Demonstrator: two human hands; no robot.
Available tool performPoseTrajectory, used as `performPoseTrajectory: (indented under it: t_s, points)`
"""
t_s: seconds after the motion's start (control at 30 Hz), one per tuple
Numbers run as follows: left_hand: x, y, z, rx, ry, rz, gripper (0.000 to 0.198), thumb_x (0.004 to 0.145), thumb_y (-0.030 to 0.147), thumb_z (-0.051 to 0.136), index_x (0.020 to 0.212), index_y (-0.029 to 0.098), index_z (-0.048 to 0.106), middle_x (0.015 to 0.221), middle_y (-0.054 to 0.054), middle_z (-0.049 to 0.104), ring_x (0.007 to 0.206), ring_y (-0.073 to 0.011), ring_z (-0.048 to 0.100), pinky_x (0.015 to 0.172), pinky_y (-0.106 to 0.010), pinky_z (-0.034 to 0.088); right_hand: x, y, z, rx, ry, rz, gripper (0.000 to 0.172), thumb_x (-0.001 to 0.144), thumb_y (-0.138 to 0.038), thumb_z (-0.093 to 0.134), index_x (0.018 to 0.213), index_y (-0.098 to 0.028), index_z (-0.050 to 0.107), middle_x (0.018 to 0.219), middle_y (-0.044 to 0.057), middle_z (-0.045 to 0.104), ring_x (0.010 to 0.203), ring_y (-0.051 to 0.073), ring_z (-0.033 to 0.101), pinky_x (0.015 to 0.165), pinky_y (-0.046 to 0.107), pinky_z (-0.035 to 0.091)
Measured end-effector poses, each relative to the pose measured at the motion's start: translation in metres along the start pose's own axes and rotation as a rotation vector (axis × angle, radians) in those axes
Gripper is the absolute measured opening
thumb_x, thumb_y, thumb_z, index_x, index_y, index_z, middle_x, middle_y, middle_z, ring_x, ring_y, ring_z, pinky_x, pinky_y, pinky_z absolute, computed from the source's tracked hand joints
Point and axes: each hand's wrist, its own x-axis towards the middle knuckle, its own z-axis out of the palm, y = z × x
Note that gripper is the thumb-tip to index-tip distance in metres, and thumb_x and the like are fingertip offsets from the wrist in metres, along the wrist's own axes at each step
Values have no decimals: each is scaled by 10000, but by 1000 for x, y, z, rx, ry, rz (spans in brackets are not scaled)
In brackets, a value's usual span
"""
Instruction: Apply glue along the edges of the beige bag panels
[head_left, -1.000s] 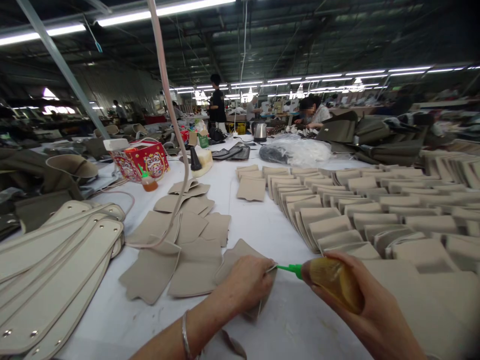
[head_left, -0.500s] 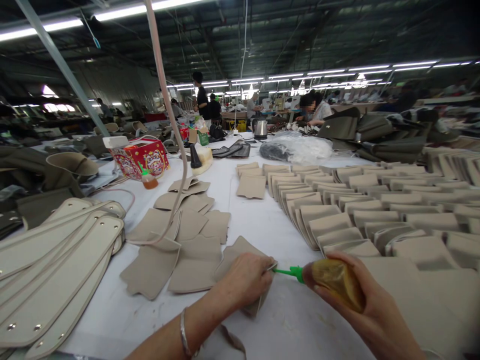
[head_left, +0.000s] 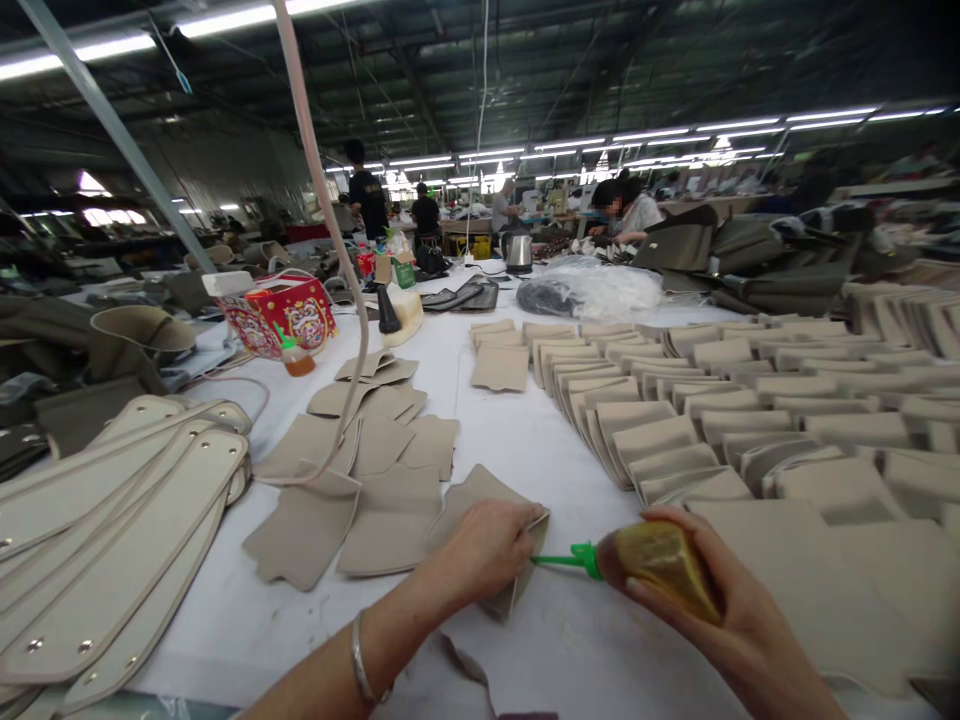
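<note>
Glue bottle [head_left: 664, 565] sits in the right hand [head_left: 720, 610] at lower right of the frame, fingers wrapped around its amber body, its green nozzle [head_left: 562, 558] pointing left to the edge of a beige piece [head_left: 517, 590]. Left hand [head_left: 484, 548], at lower centre, lies on that piece, fingers curled down over it and pinching its near edge; whether the thumb is underneath cannot be told. A bangle [head_left: 360, 665] circles the left wrist.

The piece looks thin and limp, like felt or soft leatherette: light, easily bent, unlikely to slip on the white table [head_left: 517, 440]. It probably handles best when held flat near the edge being worked, with fingertips just clear of the nozzle. The bottle seems soft-walled, so a gentle squeeze round its middle should do.

Left of the hands, more cut pieces [head_left: 375, 490] lie fanned out and overlapping. At right, folded pieces [head_left: 675, 420] stand in long overlapping rows. Long pale strips [head_left: 112, 540] with rivets fill the lower left. A red box [head_left: 281, 312] stands at upper left, and a hose [head_left: 330, 230] hangs down across the frame. Other people [head_left: 367, 200] work far off at the top.
</note>
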Motion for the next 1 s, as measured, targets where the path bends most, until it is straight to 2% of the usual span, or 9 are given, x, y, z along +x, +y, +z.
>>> performPoseTrajectory:
  t_s: [0.07, 0.2, 0.27, 0.4, 0.47, 0.6, 0.73, 0.9, 1.0]
  points:
    - [-1, 0, -1, -7, -2, 1, 416, 861, 113, 407, 1175, 255, 640, 1097, -30, 697, 1020, -210, 632, 922, -276, 462, -1, 1, 0, -22, 46, 4, 480, 834, -539, 672, 1195, -276, 497, 1048, -2, 613, 870, 197, 635, 748, 210, 519]
    - [-2, 1, -3, -27, -11, -3, 380, 879, 125, 401, 1130, 252, 657, 1073, -22, 704, 995, -203, 640, 891, -263, 471, -9, 0, 2, 4, -8, 23, 498, 830, -525, 675, 1212, -269, 484, 1111, 8, 607, 954, 210, 620, 791, 215, 507]
    - [-3, 1, -3, -36, -9, -12, 359, 891, 141, 403, 1117, 247, 661, 1060, -20, 707, 980, -203, 643, 878, -261, 476, -15, -4, 4, 43, -24, 77, 510, 823, -533, 665, 1217, -266, 481, 1127, 8, 596, 977, 215, 606, 825, 227, 483]
    - [-5, 2, -2, -49, 27, -23, 374, 904, 148, 395, 1158, 243, 653, 1090, -22, 700, 994, -201, 639, 903, -265, 475, -20, -14, 7, 82, 39, 191, 543, 800, -559, 661, 1213, -258, 476, 1076, 17, 592, 933, 242, 600, 822, 294, 456]
    - [-6, 2, -1, -53, 46, -22, 390, 912, 152, 388, 1192, 248, 642, 1121, -20, 691, 1020, -200, 632, 925, -267, 470, -22, -15, 8, 78, 47, 185, 537, 802, -554, 658, 1212, -256, 480, 1091, 25, 589, 947, 254, 597, 828, 310, 453]
    - [-6, 2, 0, -44, 45, -46, 405, 912, 158, 395, 1232, 252, 624, 1125, -18, 690, 1037, -205, 626, 949, -286, 470, -26, -13, 10, 83, -19, 126, 517, 794, -537, 674, 1194, -257, 507, 1151, 25, 583, 992, 255, 598, 841, 288, 460]
    - [-6, 0, 2, -24, 37, -57, 426, 900, 147, 404, 1264, 251, 601, 1160, -18, 676, 1055, -206, 617, 963, -295, 464, -30, -16, 14, 99, 54, 197, 519, 807, -547, 651, 1214, -271, 485, 1095, 3, 595, 959, 240, 595, 843, 286, 440]
    - [-6, -3, 5, -19, 48, -46, 422, 901, 150, 398, 1255, 250, 605, 1160, -22, 675, 1044, -203, 620, 958, -286, 460, -34, -18, 19, 114, 17, 141, 510, 789, -531, 656, 1198, -271, 496, 1160, -9, 566, 1021, 226, 565, 889, 257, 411]
    - [-6, -3, 5, -28, 56, -47, 416, 895, 147, 407, 1239, 250, 616, 1140, -22, 682, 1035, -203, 623, 952, -281, 464, -32, -17, 18, 115, 43, 172, 509, 797, -532, 652, 1201, -270, 488, 1140, 1, 567, 1010, 238, 567, 903, 287, 406]
